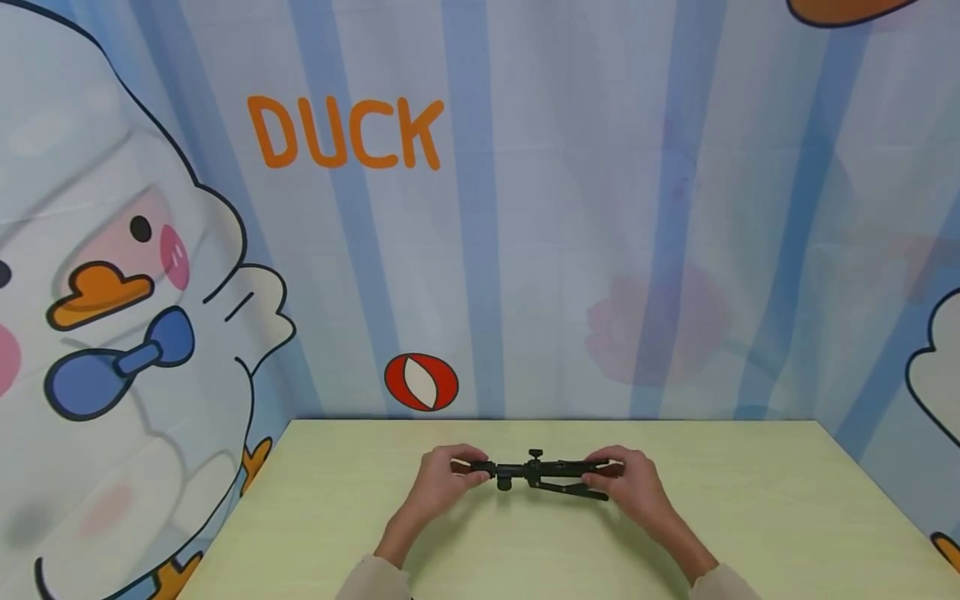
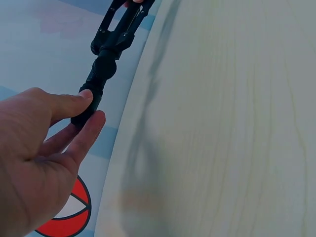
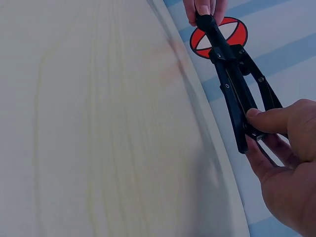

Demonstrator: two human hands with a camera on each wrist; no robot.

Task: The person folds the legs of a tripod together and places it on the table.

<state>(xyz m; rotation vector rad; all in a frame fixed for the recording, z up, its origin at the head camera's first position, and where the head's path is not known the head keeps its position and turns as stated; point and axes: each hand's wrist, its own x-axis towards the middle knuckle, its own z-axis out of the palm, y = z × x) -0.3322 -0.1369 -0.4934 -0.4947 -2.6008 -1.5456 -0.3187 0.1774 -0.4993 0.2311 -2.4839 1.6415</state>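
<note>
A small black tripod (image 1: 551, 469) lies sideways in the air above the table, held between both hands. My left hand (image 1: 442, 482) pinches its head end between thumb and fingers; in the left wrist view the thumb of the left hand (image 2: 44, 133) presses on the black knob-like end. At the other end, my right hand (image 1: 633, 485) pinches the leg section. The right wrist view shows the right hand (image 3: 291, 153) with its thumb on one leg and fingers beneath. The tripod's legs (image 3: 231, 106) are slightly spread, and small knobs stick out near its middle.
Below is a pale yellow wood-grain table (image 1: 750, 500), with shadows of the hands and tripod on it. Behind its far edge hangs a blue-striped curtain (image 1: 540, 250) printed with a duck, the word DUCK and a red-and-white oval (image 1: 442, 383).
</note>
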